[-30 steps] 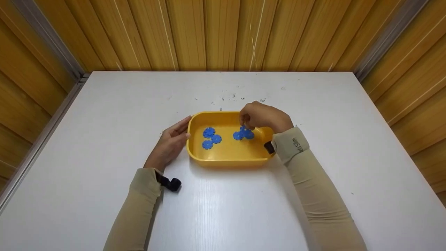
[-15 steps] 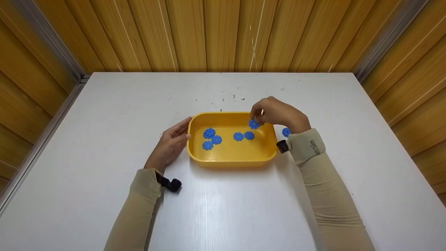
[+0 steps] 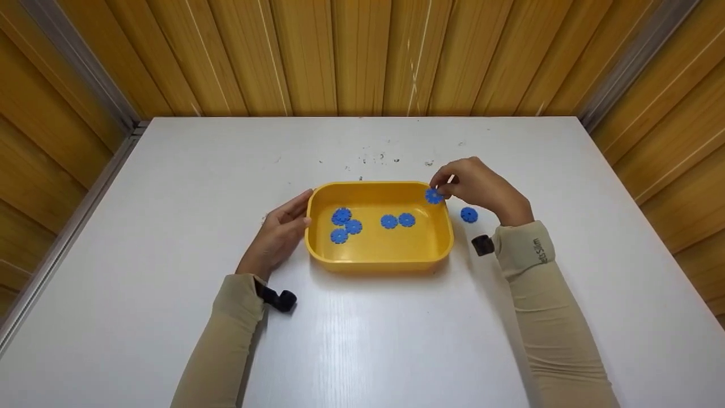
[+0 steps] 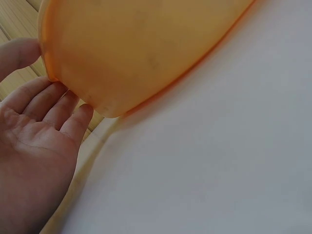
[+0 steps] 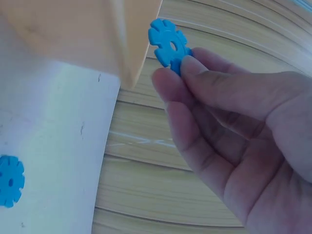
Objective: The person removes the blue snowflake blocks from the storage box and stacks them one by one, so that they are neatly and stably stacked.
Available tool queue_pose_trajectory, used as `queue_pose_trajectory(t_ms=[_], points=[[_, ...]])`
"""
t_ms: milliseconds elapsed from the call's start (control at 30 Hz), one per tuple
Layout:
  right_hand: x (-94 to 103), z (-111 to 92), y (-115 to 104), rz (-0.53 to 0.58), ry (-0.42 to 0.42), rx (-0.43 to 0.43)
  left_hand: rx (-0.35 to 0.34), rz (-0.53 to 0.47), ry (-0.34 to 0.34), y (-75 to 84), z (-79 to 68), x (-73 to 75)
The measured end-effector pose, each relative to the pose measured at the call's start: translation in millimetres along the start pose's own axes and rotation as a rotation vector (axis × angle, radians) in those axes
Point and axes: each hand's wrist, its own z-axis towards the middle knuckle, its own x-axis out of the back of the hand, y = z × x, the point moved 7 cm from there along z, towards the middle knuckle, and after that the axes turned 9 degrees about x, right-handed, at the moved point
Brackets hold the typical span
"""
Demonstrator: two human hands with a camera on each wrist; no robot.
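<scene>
My right hand [image 3: 478, 184] pinches a blue snowflake disc [image 3: 434, 196] between thumb and fingers, over the back right corner of a yellow plastic basin [image 3: 374, 264]. The right wrist view shows this notched disc [image 5: 169, 41] with a hole in its centre, held by its lower edge. My left hand [image 3: 278, 233] rests against the basin's left end, fingers extended along the outer wall and thumb at the rim. In the left wrist view, the fingertips [image 4: 84, 113] touch the basin wall [image 4: 146, 53]. Inside the basin, several blue discs [image 3: 353, 227] overlap at left and two more [image 3: 389, 221] lie right of centre.
Another blue disc [image 3: 469, 215] lies on the white table [image 3: 362, 340], just right of the basin and close under my right wrist. Yellow wood-look panels [image 3: 362, 56] rise behind the table and at both sides. Black wrist cameras [image 3: 287, 301] stick out from the sleeves.
My right hand has lifted a disc from the basin's right group and moved it right to the corner rim. The disc on the table has come into view. My left hand stays put.
</scene>
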Motion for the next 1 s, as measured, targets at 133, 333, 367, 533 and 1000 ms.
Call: queue_pose_trajectory(t_ms=[133,333,367,533,1000], points=[[2.9,-8.3,7.5,0.013,0.041,-0.011,0.001,-0.006,0.003,-0.3,-0.2,-0.3],[6.7,-21.1,20.3,0.021,0.113,-0.038,0.005,-0.022,0.004,0.3,-0.8,-1.9],[7.1,-22.9,22.6,0.023,0.123,-0.040,0.004,-0.019,0.000,0.7,-1.2,-2.1],[6.7,-30.4,33.7,0.037,0.145,-0.070,-0.002,-0.008,0.000,2.0,-3.3,-2.0],[-1.7,-42.6,65.6,0.048,0.138,-0.152,0.013,0.007,0.027,1.3,-3.9,-0.4]])
